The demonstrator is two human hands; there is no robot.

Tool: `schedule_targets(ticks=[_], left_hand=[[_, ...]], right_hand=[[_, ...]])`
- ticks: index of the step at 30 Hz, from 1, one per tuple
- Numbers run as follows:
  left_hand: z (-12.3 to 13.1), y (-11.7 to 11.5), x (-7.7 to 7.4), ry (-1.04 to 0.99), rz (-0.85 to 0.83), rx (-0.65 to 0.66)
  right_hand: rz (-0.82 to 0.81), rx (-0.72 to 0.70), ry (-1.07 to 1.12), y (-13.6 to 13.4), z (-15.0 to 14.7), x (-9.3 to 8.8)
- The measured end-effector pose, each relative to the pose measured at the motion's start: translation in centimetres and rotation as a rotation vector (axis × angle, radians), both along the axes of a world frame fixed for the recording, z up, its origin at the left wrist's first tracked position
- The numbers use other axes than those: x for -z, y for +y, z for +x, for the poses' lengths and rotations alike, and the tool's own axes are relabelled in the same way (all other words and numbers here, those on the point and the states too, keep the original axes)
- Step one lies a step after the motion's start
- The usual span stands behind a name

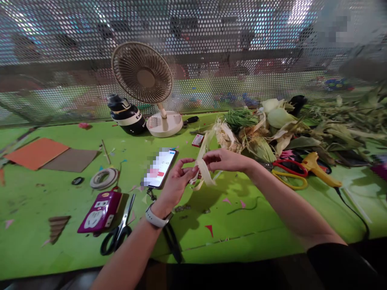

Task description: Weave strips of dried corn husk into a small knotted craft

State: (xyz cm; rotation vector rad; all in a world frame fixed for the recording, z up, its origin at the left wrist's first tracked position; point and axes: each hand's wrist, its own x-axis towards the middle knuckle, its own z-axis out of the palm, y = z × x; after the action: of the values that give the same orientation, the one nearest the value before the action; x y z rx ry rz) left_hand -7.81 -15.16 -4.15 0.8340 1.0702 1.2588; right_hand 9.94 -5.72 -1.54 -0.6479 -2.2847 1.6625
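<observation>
Worktop (242, 233) in green spreads wide, with a heap of corn husks (302, 125) crowding its far right corner and a desk fan (145, 80) at the far edge. Open room lies along the near edge, under the forearms. Over the middle, right of a phone (159, 168), left hand (177, 183) and right hand (225, 160) each pinch a pale husk strip (207, 171), already curled into a loop; the heap looks barely used.

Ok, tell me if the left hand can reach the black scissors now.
Probably yes: the black scissors lie uncovered beside the left forearm, but the left hand is pinching a husk strip.
</observation>
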Motion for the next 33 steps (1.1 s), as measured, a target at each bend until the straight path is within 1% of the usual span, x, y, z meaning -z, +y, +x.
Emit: schedule_targets(ticks=[2,6,8,10,13,16,18,21,23,25,28,30,32,33], left_hand=[[0.2,-0.1,0.1,0.058,0.039,-0.007],[0.4,-0.3,0.3,0.115,0.049,0.025],[0.3,-0.3,0.3,0.137,0.052,0.064],[0.2,-0.4,0.3,0.174,0.062,0.13],[-0.1,-0.5,0.3,0.22,0.086,0.212],[-0.2,-0.5,0.2,0.213,0.086,0.179],[-0.2,-0.5,0.1,0.202,0.047,0.176],[-0.2,-0.5,0.0,0.194,-0.04,0.24],[-0.1,-0.5,-0.2,0.175,-0.073,0.259],[-0.1,-0.6,-0.4,0.153,-0.087,0.252],[-0.1,-0.6,-0.5,0.115,-0.093,0.223],[-0.1,-0.6,-0.5,0.079,-0.098,0.212],[-0.2,-0.6,-0.5,0.046,-0.11,0.219],[-0.2,-0.6,-0.5,0.033,-0.117,0.227]], right_hand=[[-0.104,0.071,0.081,-0.1,-0.4,0.5],[-0.19,0.307,0.171,-0.5,-1.3,1.2],[-0.213,0.351,0.206,-0.8,-1.7,1.2],[-0.253,0.381,0.23,-1.0,-2.0,1.1],[-0.324,0.482,0.278,-1.2,-2.1,1.0],[-0.326,0.539,0.344,-1.1,-2.2,1.2],[-0.325,0.563,0.379,-1.0,-2.2,1.3],[-0.323,0.57,0.391,-0.9,-2.2,1.4],[-0.333,0.573,0.395,-0.8,-2.1,1.3],[-0.4,0.542,0.386,-0.7,-2.0,1.3],[-0.543,0.384,0.344,-0.6,-1.6,1.3],[-0.602,0.278,0.334,-0.4,-1.5,1.5],[-0.622,0.222,0.339,-0.3,-1.4,1.7],[-0.622,0.217,0.342,-0.3,-1.4,1.9]])
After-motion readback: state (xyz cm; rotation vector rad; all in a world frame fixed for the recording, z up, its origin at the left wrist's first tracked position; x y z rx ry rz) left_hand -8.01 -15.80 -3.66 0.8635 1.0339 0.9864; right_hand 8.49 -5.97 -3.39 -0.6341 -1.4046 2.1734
